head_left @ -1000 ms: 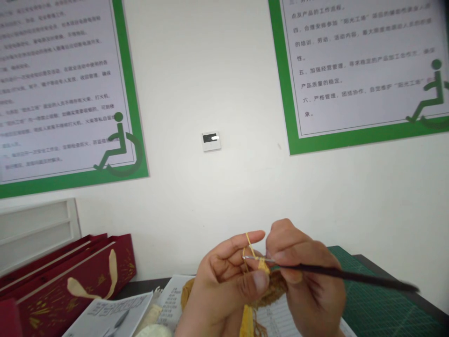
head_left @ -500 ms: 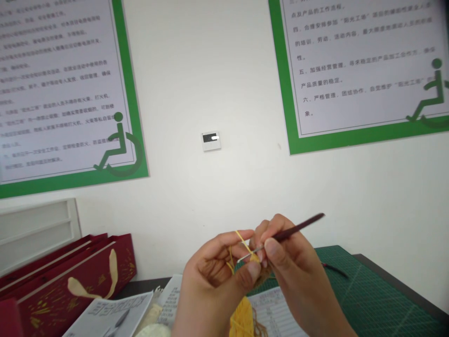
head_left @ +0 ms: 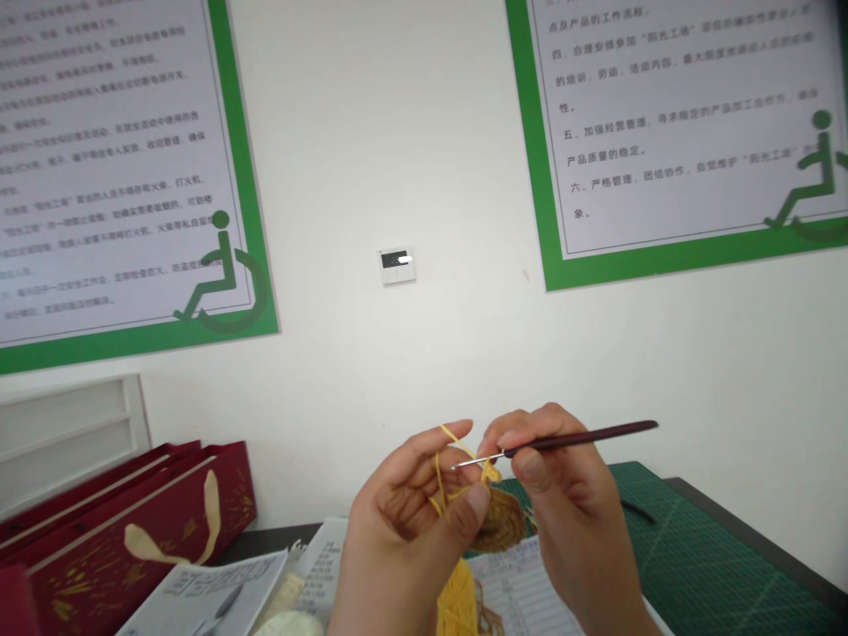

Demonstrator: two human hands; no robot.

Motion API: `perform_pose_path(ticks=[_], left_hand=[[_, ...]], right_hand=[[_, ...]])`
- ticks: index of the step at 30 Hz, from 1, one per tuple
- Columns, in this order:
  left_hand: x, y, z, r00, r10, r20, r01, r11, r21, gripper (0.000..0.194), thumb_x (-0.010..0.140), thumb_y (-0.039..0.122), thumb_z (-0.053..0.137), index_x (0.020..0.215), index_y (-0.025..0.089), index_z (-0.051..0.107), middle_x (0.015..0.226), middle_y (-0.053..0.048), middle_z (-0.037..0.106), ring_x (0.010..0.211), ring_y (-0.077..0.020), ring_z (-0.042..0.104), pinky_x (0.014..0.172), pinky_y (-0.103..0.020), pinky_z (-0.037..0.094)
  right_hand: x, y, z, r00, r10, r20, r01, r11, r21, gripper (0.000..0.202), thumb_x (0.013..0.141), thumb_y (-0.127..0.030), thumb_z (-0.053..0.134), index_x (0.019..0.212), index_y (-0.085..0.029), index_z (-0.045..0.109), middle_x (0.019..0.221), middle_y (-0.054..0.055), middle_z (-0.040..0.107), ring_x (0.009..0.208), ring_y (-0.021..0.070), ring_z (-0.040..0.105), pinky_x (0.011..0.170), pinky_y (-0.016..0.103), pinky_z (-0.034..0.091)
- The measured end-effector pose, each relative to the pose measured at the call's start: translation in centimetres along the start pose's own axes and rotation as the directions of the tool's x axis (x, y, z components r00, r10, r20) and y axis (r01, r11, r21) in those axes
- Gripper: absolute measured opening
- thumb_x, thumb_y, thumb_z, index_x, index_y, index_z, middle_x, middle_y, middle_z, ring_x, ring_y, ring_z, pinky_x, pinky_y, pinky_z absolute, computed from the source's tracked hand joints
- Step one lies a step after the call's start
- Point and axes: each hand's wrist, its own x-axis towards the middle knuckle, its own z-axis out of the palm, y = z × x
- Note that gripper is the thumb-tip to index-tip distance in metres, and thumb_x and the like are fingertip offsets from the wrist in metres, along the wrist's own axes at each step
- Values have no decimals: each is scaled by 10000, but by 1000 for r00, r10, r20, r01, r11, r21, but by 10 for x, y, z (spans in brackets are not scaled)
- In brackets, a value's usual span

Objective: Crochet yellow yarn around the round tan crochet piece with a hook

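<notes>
My left hand (head_left: 407,521) pinches a small brownish-yellow crocheted piece (head_left: 500,521) between thumb and fingers, with yellow yarn (head_left: 441,459) looped over its raised index finger. My right hand (head_left: 563,503) grips a dark crochet hook (head_left: 576,437); its metal tip points left and touches the yarn beside the left index finger. More yellow yarn (head_left: 457,601) hangs down below the hands.
A green cutting mat (head_left: 702,565) covers the table at the right. Printed papers (head_left: 212,592) lie below the hands. Red gift bags (head_left: 119,530) stand at the left. Two green-framed posters (head_left: 676,132) and a small white wall device (head_left: 397,263) are on the white wall behind.
The hook's handle swung from pointing low right to up-right, then levelled out. Both hands shifted slightly left and up, and the crocheted piece turned into view under the left thumb.
</notes>
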Motion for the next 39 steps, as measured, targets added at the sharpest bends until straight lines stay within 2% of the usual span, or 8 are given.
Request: perform_pose_path(ticks=[11,15,17,23,30,34,39], left_hand=[[0,4,-2,1000,1,10,-1,1000,4,329,672,159,911,993,186,843,746,-48,737,698,-139,641,639,-210,512],[0,4,1,999,34,9,-34,999,-4,303,673,129,900,967,176,846,716,-41,733,667,-128,639,615,-200,490],[0,4,2,999,37,2,-37,999,-6,292,673,114,895,955,174,846,699,-37,731,661,-121,636,620,-191,489],[1,5,2,999,34,-10,-35,999,-11,314,660,122,905,963,184,852,693,-29,731,637,-106,620,610,-180,475],[2,3,1,999,35,-24,-36,999,-24,285,668,113,899,937,190,850,690,-25,740,654,-101,631,634,-166,484],[3,2,-1,999,28,-20,-29,999,-16,306,670,123,909,963,186,845,699,-28,743,669,-111,648,656,-179,502],[2,3,-3,1000,-2,-15,2,1000,-14,348,688,144,910,1024,195,830,764,-39,749,701,-129,666,671,-209,526]], right_hand=[[5,-3,-11,993,90,82,-97,992,86,131,987,-383,655,935,-269,694,826,-14,736,779,141,700,735,272,560],[7,-6,-21,981,60,183,-62,998,6,116,1036,-356,575,995,-287,659,871,-13,756,815,145,707,768,295,557],[8,-7,-26,974,44,224,-32,998,-57,116,1053,-344,539,1023,-294,639,900,-4,757,843,158,712,790,322,551],[8,-14,-26,973,-53,226,92,982,-163,113,1059,-330,524,1030,-296,628,897,1,741,848,187,715,779,362,520],[8,-19,-27,940,-158,301,243,931,-271,140,1057,-257,506,1079,-302,637,930,23,771,873,219,714,795,425,524],[9,-24,-28,891,-229,391,379,851,-363,167,1042,-236,510,1106,-310,645,969,39,799,861,236,735,836,475,520],[13,-31,-25,799,-322,508,560,708,-431,185,968,-141,599,1047,-290,673,954,32,825,822,222,761,796,445,532]])
